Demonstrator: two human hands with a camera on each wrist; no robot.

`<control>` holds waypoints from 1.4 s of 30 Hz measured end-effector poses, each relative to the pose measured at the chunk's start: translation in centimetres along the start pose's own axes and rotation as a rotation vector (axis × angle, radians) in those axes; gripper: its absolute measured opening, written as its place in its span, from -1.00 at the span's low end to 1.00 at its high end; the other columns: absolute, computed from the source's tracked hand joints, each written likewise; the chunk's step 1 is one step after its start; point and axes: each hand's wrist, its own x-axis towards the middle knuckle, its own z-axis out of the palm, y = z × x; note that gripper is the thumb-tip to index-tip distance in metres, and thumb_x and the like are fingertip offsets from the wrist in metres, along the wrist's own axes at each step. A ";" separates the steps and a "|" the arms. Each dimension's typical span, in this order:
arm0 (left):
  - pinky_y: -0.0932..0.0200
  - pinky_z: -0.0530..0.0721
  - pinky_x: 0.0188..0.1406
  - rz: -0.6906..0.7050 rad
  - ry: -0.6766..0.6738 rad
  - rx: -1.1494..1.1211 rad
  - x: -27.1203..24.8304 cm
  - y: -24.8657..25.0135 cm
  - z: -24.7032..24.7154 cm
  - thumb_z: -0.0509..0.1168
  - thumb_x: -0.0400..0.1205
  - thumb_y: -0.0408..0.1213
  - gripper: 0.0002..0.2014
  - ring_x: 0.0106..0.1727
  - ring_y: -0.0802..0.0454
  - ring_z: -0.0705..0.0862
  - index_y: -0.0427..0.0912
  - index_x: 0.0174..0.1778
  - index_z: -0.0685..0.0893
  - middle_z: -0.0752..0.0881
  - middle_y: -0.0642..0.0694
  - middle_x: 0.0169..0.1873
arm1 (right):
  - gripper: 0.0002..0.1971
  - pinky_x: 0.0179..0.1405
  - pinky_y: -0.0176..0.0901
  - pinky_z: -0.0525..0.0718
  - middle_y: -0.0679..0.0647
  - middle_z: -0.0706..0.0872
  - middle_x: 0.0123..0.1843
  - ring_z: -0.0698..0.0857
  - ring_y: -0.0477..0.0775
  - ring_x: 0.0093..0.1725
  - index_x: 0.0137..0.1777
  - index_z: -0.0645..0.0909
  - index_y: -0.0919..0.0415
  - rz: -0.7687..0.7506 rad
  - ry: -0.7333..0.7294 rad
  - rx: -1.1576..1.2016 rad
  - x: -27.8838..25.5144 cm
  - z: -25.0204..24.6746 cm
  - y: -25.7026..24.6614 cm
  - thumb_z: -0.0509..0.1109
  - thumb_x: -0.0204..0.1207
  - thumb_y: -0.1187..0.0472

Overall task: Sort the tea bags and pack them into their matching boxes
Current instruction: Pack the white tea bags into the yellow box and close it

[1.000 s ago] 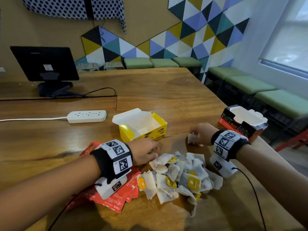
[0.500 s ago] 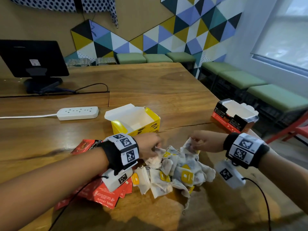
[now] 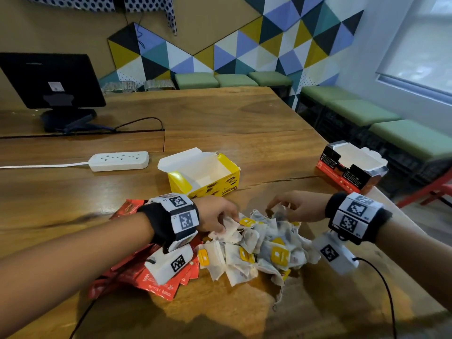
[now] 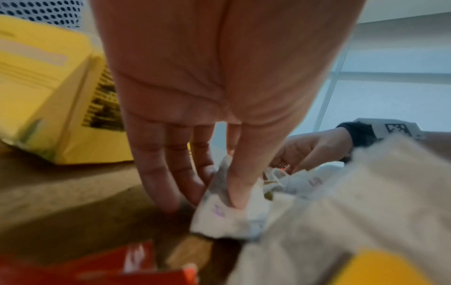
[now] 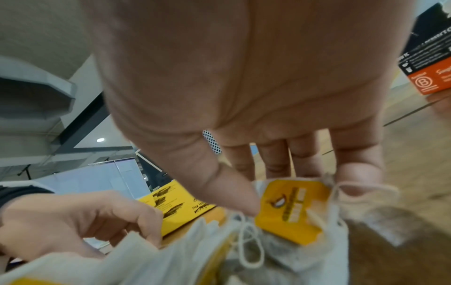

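Tea bags of white paper with yellow tags lie heaped on the wooden desk, just in front of the person. The left hand reaches into the heap's left edge, thumb and fingers pinching one white tea bag. The right hand works at the heap's far right edge, its thumb and fingertips closed on a yellow tag with its string looped about a finger. Red tea sachets lie fanned out beneath the left wrist, touching the heap's left side. Behind the heap stands the open yellow box, and well to the right, near the desk's edge, the open red and black box. A white power strip and a black monitor sit farther back.
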 end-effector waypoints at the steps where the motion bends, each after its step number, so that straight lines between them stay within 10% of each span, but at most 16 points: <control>1: 0.32 0.35 -0.20 0.026 -0.009 0.010 0.2 0.0 -0.1 0.36 0.55 -0.35 -0.56 0.16 -0.11 0.64 -0.11 0.38 0.54 0.66 -0.17 0.20 | -0.58 0.14 -0.13 0.59 0.01 0.51 0.20 0.57 0.03 0.17 0.41 0.43 -0.03 0.009 -0.001 -0.015 0.1 0.1 0.1 0.25 0.56 0.21; 7: 0.36 0.33 -0.35 0.113 0.058 0.001 0.3 0.4 -0.8 0.42 0.46 -0.47 -0.62 -0.02 -0.06 0.66 -0.23 0.19 0.59 0.57 0.05 -0.18 | -0.66 -0.10 -0.25 0.61 -0.09 0.54 -0.02 0.58 -0.05 -0.05 0.26 0.52 0.04 0.027 0.047 -0.016 0.2 0.3 0.3 0.34 0.48 0.25; 11: 0.35 0.43 -0.35 0.127 0.045 0.002 0.5 0.6 -1.2 0.44 0.43 -0.47 -0.53 -0.08 0.01 0.65 -0.11 0.25 0.58 0.59 0.05 -0.15 | -0.73 0.06 -0.01 0.64 0.14 0.68 0.07 0.65 0.16 0.04 0.18 0.56 0.25 0.053 0.130 -0.012 -0.4 -0.3 0.8 0.32 0.48 0.27; 16: 0.34 0.26 -0.33 0.079 -0.054 0.128 1.4 1.1 -1.1 0.44 0.48 -0.35 -0.55 0.10 -0.15 0.61 -0.27 0.28 0.52 0.61 -0.18 0.03 | -0.75 -0.30 -0.21 0.46 0.00 0.52 -0.34 0.48 -0.06 -0.35 -0.38 0.40 0.10 0.031 0.224 0.075 -0.9 -1.1 1.1 0.29 0.47 0.37; 24: 0.48 0.34 -0.55 0.075 -0.117 0.165 1.8 1.0 -1.0 0.49 0.45 -0.22 -0.59 -0.13 -0.13 0.56 -0.28 0.18 0.62 0.63 -0.23 -0.14 | -0.69 -0.14 -0.28 0.58 0.00 0.65 -0.12 0.63 -0.03 -0.13 0.14 0.58 0.31 -0.105 0.134 0.426 -0.8 -0.7 -1.5 0.24 0.45 0.54; 29: 0.21 0.37 -0.41 0.039 -0.103 0.178 1.7 0.4 -1.4 0.48 0.46 -0.20 -0.60 -0.11 -0.08 0.57 -0.35 0.13 0.64 0.70 -0.24 0.01 | -0.58 0.10 -0.03 0.64 0.12 0.63 0.19 0.62 0.11 0.13 0.31 0.49 0.24 -0.022 0.059 0.026 0.0 1.0 -3.1 0.38 0.44 0.29; 37: 0.07 0.63 0.18 0.066 -0.024 0.131 2.4 1.1 -2.8 0.48 0.45 -0.20 -0.63 0.19 -0.08 0.64 -0.17 0.17 0.68 0.70 -0.15 0.16 | -0.69 -0.32 -0.29 0.50 0.09 0.64 -0.04 0.57 0.01 -0.10 0.10 0.59 0.29 -0.016 0.058 -0.008 0.0 1.0 -3.2 0.47 0.39 0.20; 42: 0.08 0.59 0.07 0.116 -0.069 0.163 3.5 2.8 -2.0 0.50 0.43 -0.16 -0.58 0.15 -0.14 0.62 -0.24 0.17 0.66 0.68 -0.21 0.13 | -0.80 -0.34 -0.30 0.47 0.06 0.62 -0.08 0.57 0.02 -0.11 -0.03 0.57 0.21 -0.020 0.067 -0.019 -0.1 0.9 -3.2 0.45 0.40 0.20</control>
